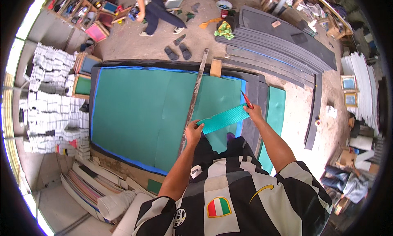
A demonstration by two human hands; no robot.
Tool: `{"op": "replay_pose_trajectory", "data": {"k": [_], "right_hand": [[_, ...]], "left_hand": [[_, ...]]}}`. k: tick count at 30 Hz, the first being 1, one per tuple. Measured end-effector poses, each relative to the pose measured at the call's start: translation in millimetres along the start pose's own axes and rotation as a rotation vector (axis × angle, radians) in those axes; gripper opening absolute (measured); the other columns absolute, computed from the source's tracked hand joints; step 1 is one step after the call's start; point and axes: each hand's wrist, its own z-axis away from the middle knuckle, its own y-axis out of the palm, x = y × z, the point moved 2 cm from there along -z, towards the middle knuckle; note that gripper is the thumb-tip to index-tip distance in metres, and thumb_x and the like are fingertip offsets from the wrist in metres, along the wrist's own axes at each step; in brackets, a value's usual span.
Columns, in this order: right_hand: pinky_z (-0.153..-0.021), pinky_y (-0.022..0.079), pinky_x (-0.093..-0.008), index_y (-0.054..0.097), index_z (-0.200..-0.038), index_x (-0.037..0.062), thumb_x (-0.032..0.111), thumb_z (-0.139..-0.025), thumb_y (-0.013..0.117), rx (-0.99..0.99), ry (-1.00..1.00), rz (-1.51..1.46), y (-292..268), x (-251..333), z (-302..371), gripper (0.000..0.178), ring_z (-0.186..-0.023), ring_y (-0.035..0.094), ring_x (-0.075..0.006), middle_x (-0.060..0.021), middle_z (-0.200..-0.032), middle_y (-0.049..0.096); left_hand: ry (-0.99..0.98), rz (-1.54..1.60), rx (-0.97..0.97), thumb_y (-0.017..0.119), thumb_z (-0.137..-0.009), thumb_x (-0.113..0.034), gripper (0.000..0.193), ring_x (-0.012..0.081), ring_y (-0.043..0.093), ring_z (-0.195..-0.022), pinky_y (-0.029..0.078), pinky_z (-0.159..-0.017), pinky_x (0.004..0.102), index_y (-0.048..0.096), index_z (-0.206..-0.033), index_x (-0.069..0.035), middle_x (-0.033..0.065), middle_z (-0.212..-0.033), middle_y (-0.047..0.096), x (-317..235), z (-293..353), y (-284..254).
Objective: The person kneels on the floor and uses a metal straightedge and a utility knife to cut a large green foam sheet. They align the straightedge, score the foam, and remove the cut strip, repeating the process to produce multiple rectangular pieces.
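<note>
My left hand (193, 132) grips the left end of a flat green strip (224, 118), which has a notch in its upper edge. At the strip's other end is my right hand (254, 112), closed on it and on a slim red tool (247, 100) with a thin dark tip. Whether that tool is a knife or a marker I cannot tell. Beneath the strip lies a large green sheet (135, 109) with blue edging. A long, worn straight bar (198, 82) crosses the sheet, just beyond my left hand.
Dark sheets (282, 37) are stacked at the far right. A narrow green sheet (277, 109) lies right of the large one. White stacks (53, 93) line the left side. Another person (151, 11) is at the far side, near loose slippers (178, 52).
</note>
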Motion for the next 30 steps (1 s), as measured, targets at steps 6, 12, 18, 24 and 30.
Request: {"op": "replay_pose_trajectory", "data": {"k": [6,12,18,24,30], "right_hand": [[-0.066,0.047,-0.0398,0.073,-0.091,0.0021,0.04,-0.085,0.086,-0.116,0.094,-0.127,2,17,22,0.04,-0.068,0.059,-0.0177,-0.0049,-0.073,0.064],[-0.07,0.048,-0.041,0.074,-0.098,-0.0003,0.037,-0.087,0.084,-0.249,0.185,-0.197,3,26,11,0.04,-0.073,0.06,-0.0182,-0.0074,-0.077,0.065],[-0.074,0.05,-0.042,0.074,-0.1,0.0003,0.04,-0.086,0.084,-0.332,0.237,-0.24,17,23,-65,0.043,-0.078,0.065,-0.0225,-0.0105,-0.08,0.068],[-0.064,0.045,-0.0408,0.072,-0.087,0.0027,0.039,-0.085,0.084,-0.483,0.3,-0.18,55,16,-154,0.038,-0.067,0.056,-0.0176,-0.0057,-0.072,0.061],[-0.067,0.048,-0.0433,0.074,-0.09,0.0029,0.043,-0.084,0.084,-0.496,0.43,-0.173,93,-21,-257,0.042,-0.069,0.062,-0.0228,-0.0106,-0.073,0.065]], "left_hand": [[0.136,0.001,0.166,0.083,-0.088,-0.015,0.037,0.0146,0.069,-0.079,0.055,-0.072,0.0313,0.071,-0.118,0.003,0.01,-0.091,0.075,-22,-68,-18],[0.187,-0.194,0.314,0.084,-0.09,-0.018,0.044,0.0159,0.071,-0.081,0.056,-0.072,0.0322,0.068,-0.124,0.004,0.0125,-0.096,0.076,-50,-138,5],[0.236,-0.293,0.444,0.086,-0.085,-0.023,0.039,0.0204,0.071,-0.079,0.055,-0.071,0.0354,0.072,-0.113,0.0,0.0119,-0.089,0.075,-67,-232,48],[0.298,-0.54,0.562,0.087,-0.084,-0.025,0.038,0.0211,0.071,-0.077,0.055,-0.07,0.0363,0.074,-0.11,0.0,0.0123,-0.088,0.074,-72,-334,90],[0.274,-0.603,0.753,0.086,-0.085,-0.028,0.038,0.0287,0.072,-0.082,0.056,-0.074,0.0409,0.074,-0.108,0.0,0.0163,-0.093,0.075,-37,-441,155]]}}
